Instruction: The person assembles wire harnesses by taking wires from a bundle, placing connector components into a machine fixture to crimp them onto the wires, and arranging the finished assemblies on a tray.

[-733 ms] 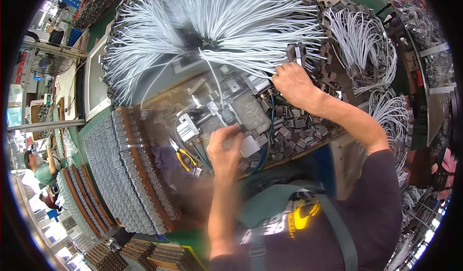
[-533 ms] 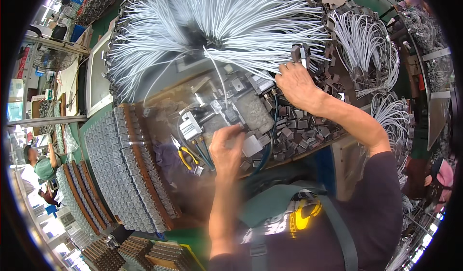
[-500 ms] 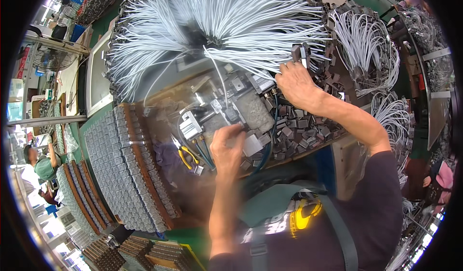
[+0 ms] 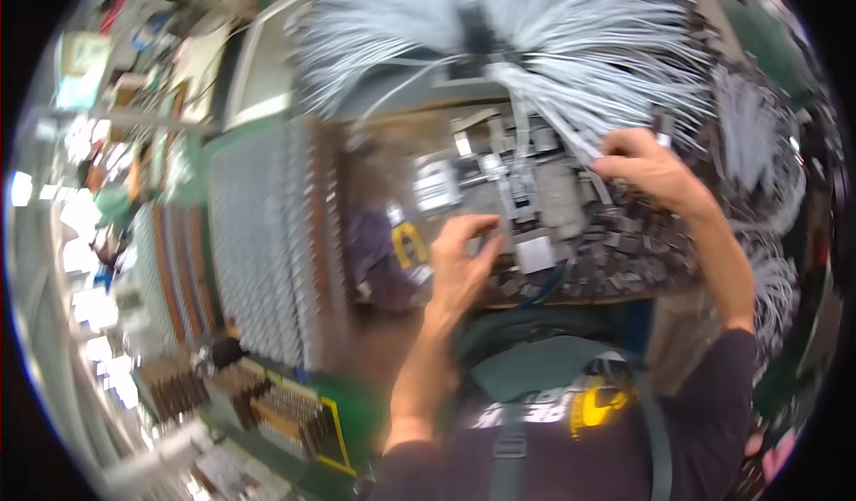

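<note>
My left hand [image 4: 462, 256] hovers just left of the small metal fixture [image 4: 517, 189] on the bench, thumb and forefinger apart, with nothing visible between them. To the right, my right hand [image 4: 658, 173] has its fingers bent together at the near end of a bunch of white cables [image 4: 553, 113]. A white cable appears to run into those fingertips, though blur softens the detail. A pale square block [image 4: 536, 254] lies in front of the fixture. Dark rectangular blocks [image 4: 637, 251] are heaped below my right hand.
A large fan of white cables [image 4: 392, 20] covers the far side. Yellow-handled pliers [image 4: 409, 245] lie on a purple cloth [image 4: 370, 247] at left, beside stacked rows of grey parts [image 4: 254, 242]. Another cable bundle [image 4: 753, 135] hangs at right.
The whole view has swung, so the bench appears further right and blurred. My left hand has drawn left from the fixture and opened. My right hand has shifted slightly nearer along the cables.
</note>
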A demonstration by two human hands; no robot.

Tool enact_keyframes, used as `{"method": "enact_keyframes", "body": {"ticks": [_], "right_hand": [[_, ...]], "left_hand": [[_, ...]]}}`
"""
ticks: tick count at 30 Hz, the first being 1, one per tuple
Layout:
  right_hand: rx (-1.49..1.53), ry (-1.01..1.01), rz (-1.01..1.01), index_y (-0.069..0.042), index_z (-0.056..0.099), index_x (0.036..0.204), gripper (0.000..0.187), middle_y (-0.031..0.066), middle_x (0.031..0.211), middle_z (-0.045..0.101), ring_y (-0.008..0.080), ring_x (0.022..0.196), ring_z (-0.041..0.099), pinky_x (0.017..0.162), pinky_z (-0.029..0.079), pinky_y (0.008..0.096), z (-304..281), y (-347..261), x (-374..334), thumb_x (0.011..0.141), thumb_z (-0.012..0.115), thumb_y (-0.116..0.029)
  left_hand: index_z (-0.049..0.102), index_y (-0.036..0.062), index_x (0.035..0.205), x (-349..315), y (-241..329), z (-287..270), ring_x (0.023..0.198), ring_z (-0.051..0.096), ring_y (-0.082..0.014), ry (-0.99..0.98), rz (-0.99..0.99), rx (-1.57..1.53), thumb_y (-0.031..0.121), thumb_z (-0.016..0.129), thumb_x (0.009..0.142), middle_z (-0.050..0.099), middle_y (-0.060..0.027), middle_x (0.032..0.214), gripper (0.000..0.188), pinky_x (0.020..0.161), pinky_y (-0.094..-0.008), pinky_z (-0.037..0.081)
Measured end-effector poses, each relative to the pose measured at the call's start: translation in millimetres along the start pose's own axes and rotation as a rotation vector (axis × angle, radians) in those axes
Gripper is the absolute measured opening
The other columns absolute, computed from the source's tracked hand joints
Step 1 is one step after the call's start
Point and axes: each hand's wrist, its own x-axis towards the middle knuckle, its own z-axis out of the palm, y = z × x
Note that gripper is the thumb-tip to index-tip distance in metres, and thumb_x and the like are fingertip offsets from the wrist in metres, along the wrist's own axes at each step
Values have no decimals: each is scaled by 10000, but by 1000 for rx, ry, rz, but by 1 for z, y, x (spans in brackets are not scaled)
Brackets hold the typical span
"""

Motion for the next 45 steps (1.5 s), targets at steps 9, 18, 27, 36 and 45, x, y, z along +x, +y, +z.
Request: {"method": "enact_keyframes", "body": {"ticks": [9,18,27,36,45], "right_hand": [[-431,225,-163,9,560,1336,473,44,752,532,133,683,486,637,421,312,35,9,-44,894,703,-79],[-1225,314,-296,2,560,1330,402,199,1056,649,377,897,670,768,554,417,52,21,-51,935,630,-28],[84,-154,143,65,618,1262,368,136,1128,685,167,998,700,809,574,286,44,-21,-37,965,700,-137],[-288,-370,-52,12,643,1179,522,104,1060,677,215,945,659,837,553,351,21,-16,-15,743,890,-131],[-889,-149,-457,-36,577,1010,420,132,925,610,356,942,588,856,460,469,3,2,-33,710,837,-173]], "left_hand": [[757,28,1073,-59,-22,-222,898,691,-135,442,-177,454,28,795,840,750,-56,977,236,831,-288,550],[681,-52,1214,-186,-185,-495,919,696,-193,915,-588,239,-20,744,814,729,-103,1056,406,797,-289,563],[369,6,1557,-182,-232,-538,702,529,-131,692,-838,-359,6,612,894,539,1,813,707,598,-283,405],[415,52,1564,-162,-267,-524,941,576,-148,587,-883,-208,55,639,877,641,-32,1109,723,723,-319,406],[653,35,1144,-181,-228,-583,856,647,-121,719,-493,-350,-17,638,932,678,0,960,219,763,-244,537]]}}
